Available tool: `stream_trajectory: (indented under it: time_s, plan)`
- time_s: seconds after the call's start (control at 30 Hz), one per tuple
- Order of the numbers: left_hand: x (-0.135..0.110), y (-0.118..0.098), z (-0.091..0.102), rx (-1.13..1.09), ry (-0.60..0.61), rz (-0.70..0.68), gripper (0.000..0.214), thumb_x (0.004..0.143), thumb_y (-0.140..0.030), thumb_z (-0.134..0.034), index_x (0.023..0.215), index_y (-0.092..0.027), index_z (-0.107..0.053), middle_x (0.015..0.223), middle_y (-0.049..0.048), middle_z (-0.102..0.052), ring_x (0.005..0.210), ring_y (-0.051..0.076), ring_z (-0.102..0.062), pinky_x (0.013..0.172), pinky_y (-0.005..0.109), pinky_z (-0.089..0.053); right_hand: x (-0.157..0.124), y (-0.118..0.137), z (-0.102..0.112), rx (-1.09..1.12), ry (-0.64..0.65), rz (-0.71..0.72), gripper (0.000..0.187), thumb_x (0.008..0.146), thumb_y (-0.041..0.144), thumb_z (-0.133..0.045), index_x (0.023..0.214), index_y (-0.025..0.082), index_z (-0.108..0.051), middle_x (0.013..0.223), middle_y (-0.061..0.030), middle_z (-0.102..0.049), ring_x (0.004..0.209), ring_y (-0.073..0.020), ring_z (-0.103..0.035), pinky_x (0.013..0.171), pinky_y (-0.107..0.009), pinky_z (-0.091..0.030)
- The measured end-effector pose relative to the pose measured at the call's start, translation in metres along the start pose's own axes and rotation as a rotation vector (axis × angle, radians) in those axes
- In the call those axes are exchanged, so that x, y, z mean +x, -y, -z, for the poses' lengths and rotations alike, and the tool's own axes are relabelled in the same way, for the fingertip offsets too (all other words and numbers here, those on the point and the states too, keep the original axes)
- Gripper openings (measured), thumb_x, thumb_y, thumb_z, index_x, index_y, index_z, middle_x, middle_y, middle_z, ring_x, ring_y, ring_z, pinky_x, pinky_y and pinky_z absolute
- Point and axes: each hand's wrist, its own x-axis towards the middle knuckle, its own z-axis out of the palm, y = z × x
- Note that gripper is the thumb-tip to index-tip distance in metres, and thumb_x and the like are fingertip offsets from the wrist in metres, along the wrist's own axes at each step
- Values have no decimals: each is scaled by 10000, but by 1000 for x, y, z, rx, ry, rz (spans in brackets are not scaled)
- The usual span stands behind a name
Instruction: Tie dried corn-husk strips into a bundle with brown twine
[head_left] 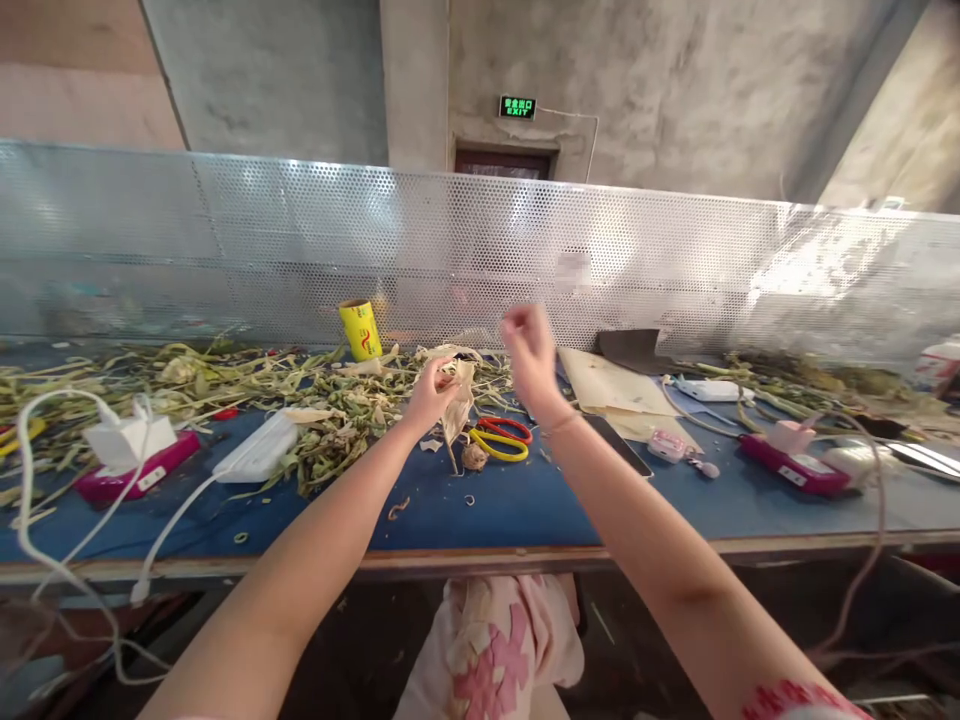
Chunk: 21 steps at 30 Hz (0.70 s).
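Note:
My left hand point(429, 392) is closed around a pale dried husk point(459, 405) that hangs down from its fingers above the blue table point(510, 505). My right hand point(529, 355) is raised just to the right of it, fingers curled in a loose fist and blurred by motion; what it holds, if anything, I cannot make out. Red-and-yellow scissors point(501, 438) lie on the table right below the two hands, next to a small brown lump point(474, 457).
A heap of green-yellow stalks and husks point(247, 385) covers the table's left and back. A yellow roll point(361, 330) stands by the perforated metal screen point(480, 250). White chargers with cables point(127, 440), pink devices point(795, 465), cardboard sheets point(611, 385) and a dark phone point(619, 445) lie around.

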Motion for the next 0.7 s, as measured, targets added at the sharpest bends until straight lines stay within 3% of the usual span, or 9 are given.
stream_trajectory:
  time_s: [0.07, 0.13, 0.17, 0.2, 0.37, 0.57, 0.7]
  plan:
    - [0, 0, -1, -55, -7, 28, 423, 676, -179, -603, 1075, -187, -462, 698, -10, -578, 643, 126, -574, 680, 310, -490, -14, -16, -21, 16, 29, -191, 293, 806, 407, -478, 969, 164, -487, 967, -85, -506, 882, -167, -492, 789, -339, -426]
    - [-1, -1, -2, -128, 15, 52, 434, 659, -175, -611, 1065, -182, -459, 693, -12, -576, 634, 128, -578, 643, 291, -482, -31, -29, -39, 42, 141, -389, 320, 739, 426, -525, 922, 168, -480, 939, -81, -503, 850, -172, -492, 752, -324, -418]
    - [-2, -2, -3, -158, 29, 60, 444, 643, -163, -617, 1057, -183, -459, 702, -10, -580, 643, 131, -583, 636, 284, -479, -39, -34, -45, 55, 246, -414, 319, 709, 439, -546, 872, 172, -481, 883, -63, -512, 803, -167, -494, 717, -309, -414]
    - [-3, -3, -4, -182, 41, 69, 451, 628, -153, -624, 1048, -185, -461, 709, -9, -582, 648, 131, -586, 632, 278, -477, -45, -36, -49, 52, 320, -428, 301, 701, 455, -542, 800, 180, -471, 790, -34, -514, 728, -156, -486, 667, -296, -403]
    - [-5, -6, -10, -263, 22, 135, 431, 602, -190, -676, 980, -187, -469, 626, -37, -549, 593, 114, -566, 618, 267, -470, -52, -40, -45, 27, 217, -439, 273, 743, 429, -455, 612, 201, -379, 556, 43, -401, 554, -104, -367, 538, -236, -304]
    - [-5, -4, -14, -334, -73, 226, 372, 617, -183, -669, 927, -193, -465, 572, -63, -513, 544, 102, -541, 602, 261, -451, -49, -42, -42, 106, 188, -450, 329, 721, 430, -471, 530, 202, -331, 500, 58, -326, 509, -86, -301, 511, -234, -254]
    - [-4, -3, -13, -253, -98, 194, 335, 616, -203, -677, 874, -187, -464, 566, -52, -543, 523, 93, -524, 548, 233, -412, -51, -42, -41, 119, 217, -443, 333, 703, 418, -489, 507, 198, -333, 494, 55, -319, 511, -86, -294, 511, -235, -246]
